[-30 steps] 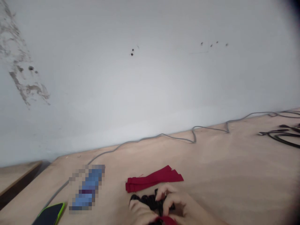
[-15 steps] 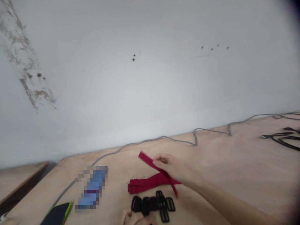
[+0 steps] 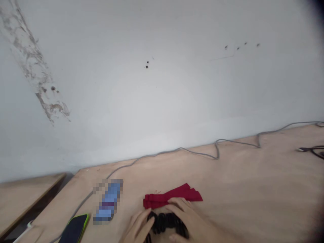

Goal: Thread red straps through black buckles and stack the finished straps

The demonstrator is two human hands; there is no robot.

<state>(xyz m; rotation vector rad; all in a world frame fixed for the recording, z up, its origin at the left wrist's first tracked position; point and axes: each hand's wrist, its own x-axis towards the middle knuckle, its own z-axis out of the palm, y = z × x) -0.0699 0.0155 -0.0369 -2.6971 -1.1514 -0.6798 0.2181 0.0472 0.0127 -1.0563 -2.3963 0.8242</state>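
Note:
Both hands are around a small pile of black plastic strap buckles [image 3: 165,221] at the bottom of the view. My left hand [image 3: 136,224] is on the pile's left side, its fingers stretched out and touching the buckles. Over the right side curves my right hand [image 3: 191,216], thumb and fingers apart; its palm side is hidden. Just beyond the buckles lie several flat red fabric straps [image 3: 174,196], bundled at the left and fanned out at the right. The fingertips of my right hand overlap their near edge.
A phone with a green case [image 3: 74,229] lies at the lower left, near a pixelated blue item [image 3: 108,200]. A grey cable [image 3: 194,152] runs along the wall [image 3: 162,101] at the back of the wooden table [image 3: 248,182]. Black cables [image 3: 316,149] lie at the far right.
The red strap that my right hand held up has been let go. My right hand has come down to the buckles, and my left hand has moved further into view beside them.

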